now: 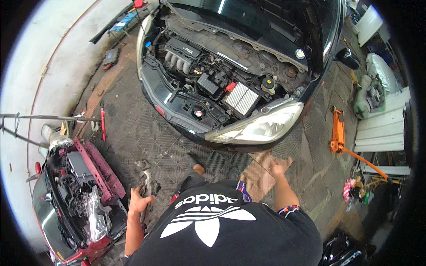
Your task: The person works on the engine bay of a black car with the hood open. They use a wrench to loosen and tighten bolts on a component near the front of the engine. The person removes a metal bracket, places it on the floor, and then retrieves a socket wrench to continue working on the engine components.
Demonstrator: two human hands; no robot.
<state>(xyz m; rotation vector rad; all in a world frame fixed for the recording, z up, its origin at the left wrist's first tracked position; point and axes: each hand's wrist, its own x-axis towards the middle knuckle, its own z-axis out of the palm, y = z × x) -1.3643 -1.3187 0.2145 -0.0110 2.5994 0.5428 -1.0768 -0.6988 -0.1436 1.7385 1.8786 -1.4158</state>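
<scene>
My left hand (141, 201) is at the lower left, its fingers wrapped round a long, irregular grey metal car part (151, 177). The part stands out beyond my fingertips, and its lower end is partly behind my hand. On my right, my right hand (278, 168) hangs above the floor with its fingers curled in; nothing shows in it, though it is slightly blurred. Ahead is a black car (177, 117) with its hood up and its engine bay exposed. A white pleated air filter (242, 98) lies in the bay behind the near headlight (262, 126).
A red car (49, 213) with its front stripped stands close on my left, beside a pink-red bumper beam (100, 173). To the right, an orange floor jack (338, 131) stretches its long handle toward me. Dark textured mats (133, 124) cover the floor.
</scene>
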